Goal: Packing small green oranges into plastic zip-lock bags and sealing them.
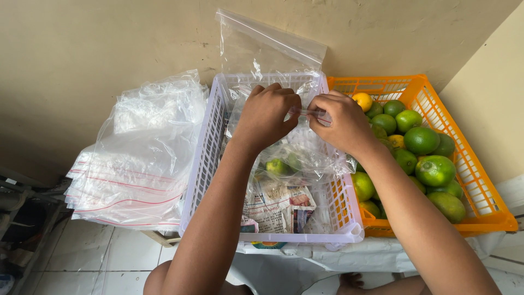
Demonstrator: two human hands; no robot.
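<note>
My left hand and my right hand both pinch the top strip of a clear zip bag held over a white plastic basket. Inside the bag lie green limes. The hands are close together, fingertips almost touching at the bag's seal. Printed newspaper lines the basket's bottom. A second clear zip bag stands upright against the wall behind the basket.
An orange basket at the right holds several green limes and a yellow one. A stack of empty clear zip bags lies at the left. A beige wall is behind; white floor tiles show below.
</note>
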